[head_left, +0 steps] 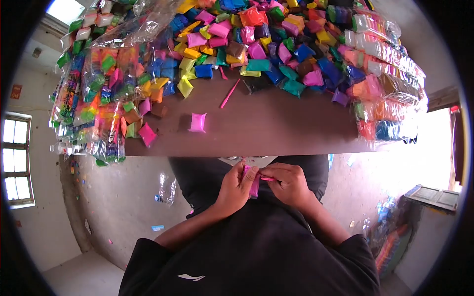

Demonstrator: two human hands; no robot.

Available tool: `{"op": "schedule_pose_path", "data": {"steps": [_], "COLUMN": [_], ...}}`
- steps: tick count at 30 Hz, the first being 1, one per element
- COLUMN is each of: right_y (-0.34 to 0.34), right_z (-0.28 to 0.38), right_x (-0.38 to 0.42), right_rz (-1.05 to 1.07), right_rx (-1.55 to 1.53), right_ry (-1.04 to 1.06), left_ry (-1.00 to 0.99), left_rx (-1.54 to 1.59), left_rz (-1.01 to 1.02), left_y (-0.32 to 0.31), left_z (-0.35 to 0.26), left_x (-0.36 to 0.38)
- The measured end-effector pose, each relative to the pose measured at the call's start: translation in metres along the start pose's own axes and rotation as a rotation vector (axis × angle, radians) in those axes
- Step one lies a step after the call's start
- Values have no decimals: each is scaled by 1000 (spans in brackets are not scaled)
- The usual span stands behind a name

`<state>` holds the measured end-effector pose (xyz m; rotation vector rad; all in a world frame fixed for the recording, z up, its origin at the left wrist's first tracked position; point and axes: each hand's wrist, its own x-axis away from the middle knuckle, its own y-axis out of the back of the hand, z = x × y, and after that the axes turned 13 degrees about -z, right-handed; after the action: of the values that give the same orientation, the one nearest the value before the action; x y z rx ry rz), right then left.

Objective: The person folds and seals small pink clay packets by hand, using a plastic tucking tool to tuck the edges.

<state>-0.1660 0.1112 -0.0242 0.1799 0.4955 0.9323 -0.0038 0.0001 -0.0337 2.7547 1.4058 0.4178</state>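
Over the lap, just below the table's front edge, my left hand (236, 187) is closed on a pink packet (254, 189) that hangs down between the hands. Close beside it, my right hand (288, 183) pinches a small pink tool (267, 178), whose end points toward the packet. Another pink packet (198, 122) lies alone on the brown table (276, 123). A thin pink stick (229, 93) rests at a slant farther back on the table.
Many coloured packets (256, 65) are heaped at the back. Clear bags of packets stand at the left (94, 98) and right (387, 93) table edges. Clear wrappers (166, 190) and scraps lie on the floor.
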Motion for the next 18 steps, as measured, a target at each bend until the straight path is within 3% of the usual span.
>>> {"op": "schedule_pose_path", "data": {"steps": [6, 10, 13, 15, 16, 17, 18], "right_y": [-13, -8, 6, 12, 11, 10, 10], "right_z": [-4, 1, -8, -7, -9, -12, -13], "right_x": [4, -1, -6, -8, -9, -9, -8], "right_rz": [-159, -218, -185, -58, -55, -59, -63], "right_rx": [-42, -97, -142, -262, -262, -296, -331], "right_ry": [-7, -148, -185, -253, -258, -225, -195], "left_ry": [125, 120, 166, 155, 112, 106, 112], "left_rx": [100, 42, 353, 405, 463, 485, 485], "left_rz": [3, -70, 37, 68, 100, 261, 260], "left_y": [1, 10, 19, 13, 11, 19, 20], "left_z": [-19, -22, -21, -31, -33, -18, -19], "left_x": [4, 6, 1, 0, -2, -6, -5]}}
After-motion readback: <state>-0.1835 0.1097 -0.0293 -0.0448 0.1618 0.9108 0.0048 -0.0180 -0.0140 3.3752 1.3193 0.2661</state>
